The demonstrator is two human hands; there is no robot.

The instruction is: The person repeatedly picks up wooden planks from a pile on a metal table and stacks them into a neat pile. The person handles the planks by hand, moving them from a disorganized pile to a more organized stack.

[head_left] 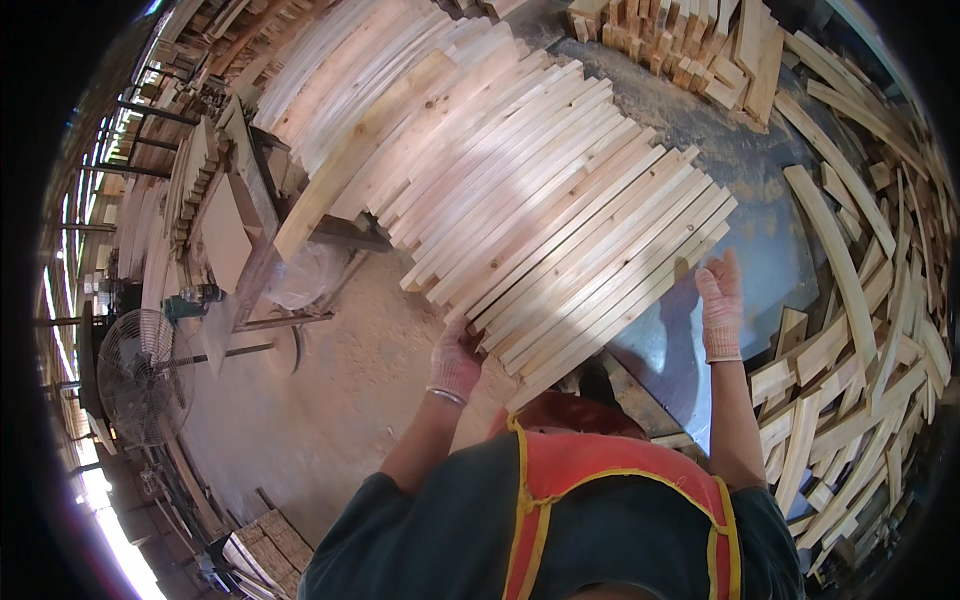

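Observation:
A row of pale wooden strips (560, 210) lies side by side in front of me, slanting from lower left to upper right. My left hand (457, 362), in a pale knit glove with a band at the wrist, is at the strips' near left ends. Its fingers curl against the wood and are partly hidden by it. Off the strips' right ends, my right hand (720, 305), also gloved, is raised over a grey metal surface (668, 335). Its fingers are partly stretched out, with nothing visible in them.
A longer board (365, 150) lies across more strips at the back left. Stacked wood pieces (690, 50) stand at the far right, and a heap of curved offcuts (850, 400) fills the right side. A floor fan (146, 378) stands left on the dusty floor (330, 410).

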